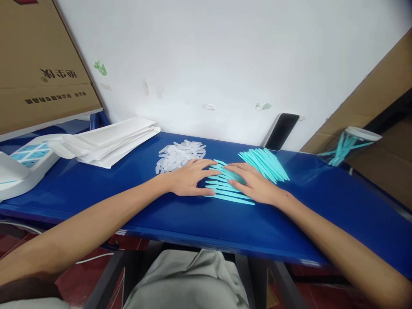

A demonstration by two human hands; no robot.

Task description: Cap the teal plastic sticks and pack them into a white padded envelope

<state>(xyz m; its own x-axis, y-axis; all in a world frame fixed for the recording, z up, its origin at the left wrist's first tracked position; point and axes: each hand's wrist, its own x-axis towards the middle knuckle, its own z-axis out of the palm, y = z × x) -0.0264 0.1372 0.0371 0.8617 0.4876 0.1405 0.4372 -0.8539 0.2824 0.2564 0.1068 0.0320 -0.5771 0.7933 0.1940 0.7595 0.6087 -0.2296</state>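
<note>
Blue counter (180,221), white wall (193,64) behind, and the teal sticks (232,194) lie in a row between left hand (189,178) and right hand (257,183), fingers (208,173) spread wide over their ends, each stick probably light, stiff, slick, best pinched mid-length.
</note>
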